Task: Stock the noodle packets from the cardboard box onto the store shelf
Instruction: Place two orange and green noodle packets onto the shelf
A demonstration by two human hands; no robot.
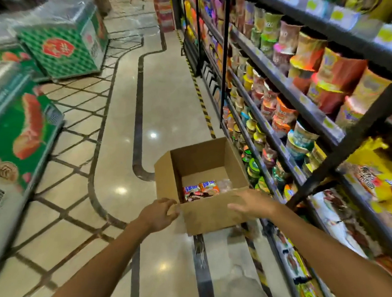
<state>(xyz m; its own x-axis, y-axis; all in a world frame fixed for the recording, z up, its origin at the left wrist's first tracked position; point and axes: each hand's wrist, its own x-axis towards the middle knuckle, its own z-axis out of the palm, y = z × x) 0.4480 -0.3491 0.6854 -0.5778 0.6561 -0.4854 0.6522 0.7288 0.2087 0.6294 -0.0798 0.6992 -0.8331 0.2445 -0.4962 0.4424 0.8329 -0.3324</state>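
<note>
Noodle packets (200, 191): lying flat at the bottom of the cardboard box (207, 212), crowded against its near wall; a couple of orange and red ones showing, with a pale wrapper beside them. The rest of the box floor is showing bare.

Cardboard box: sitting open-topped on the polished floor (122, 152), just beside the foot of the store shelf (285, 91), its long sides running roughly along the aisle.

Left hand (158, 215): reaching to the box's near left corner, fingers loosely curled at the edge; whether they are touching the cardboard I cannot tell. It holds nothing that I can see.

Right hand (252, 204): hovering over the near right rim, fingers straight and spread, empty.

Relation for the reach: the packets are lying below and just beyond both hands, between them, down behind the near wall. The left hand seems slightly nearer, so either must go over the rim and down.

Room: the aisle is lying open on the left; freezer chests (19, 125) are standing well apart. The shelf rows of cup noodles (310, 58) are looking full.
</note>
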